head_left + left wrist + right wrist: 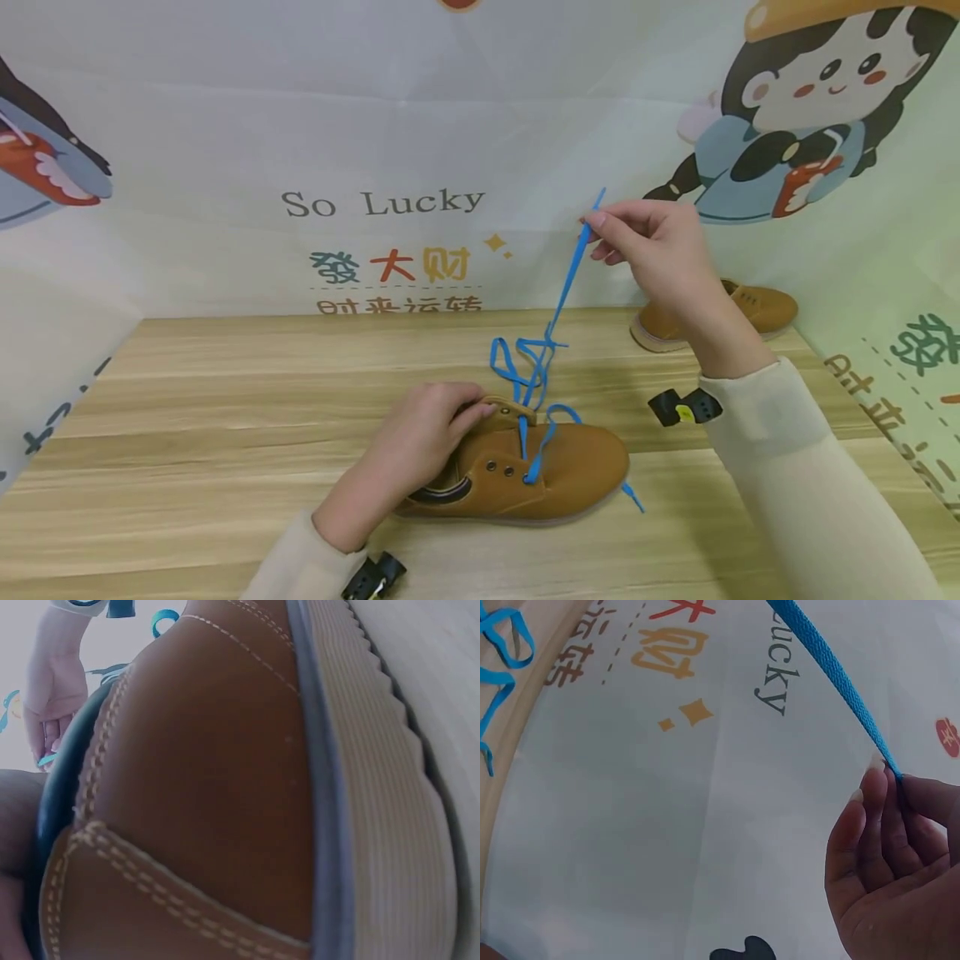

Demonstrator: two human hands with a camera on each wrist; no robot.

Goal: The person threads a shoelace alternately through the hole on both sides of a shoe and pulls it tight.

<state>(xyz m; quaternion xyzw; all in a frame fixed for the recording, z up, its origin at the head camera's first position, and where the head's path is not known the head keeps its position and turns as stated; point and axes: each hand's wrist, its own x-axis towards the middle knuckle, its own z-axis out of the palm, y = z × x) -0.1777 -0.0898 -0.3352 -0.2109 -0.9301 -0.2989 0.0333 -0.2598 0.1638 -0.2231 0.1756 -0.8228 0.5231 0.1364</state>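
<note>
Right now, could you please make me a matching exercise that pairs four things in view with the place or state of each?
1. Right hand
2. Left hand
3. Nearer brown shoe
4. Farther brown shoe

A. Partly hidden, at the far right of the wood-grain tabletop
B. Pinching the blue shoelace
C. Has a blue lace running through it
D. Holding a shoe near its opening

Pairs: 1-B, 2-D, 3-C, 4-A.

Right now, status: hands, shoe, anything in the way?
Left fingers grip raised flap of brown shoe. Right fingers pinch blue lace, taut above shoe. Slack loops alongside, possibly in the way.
</note>
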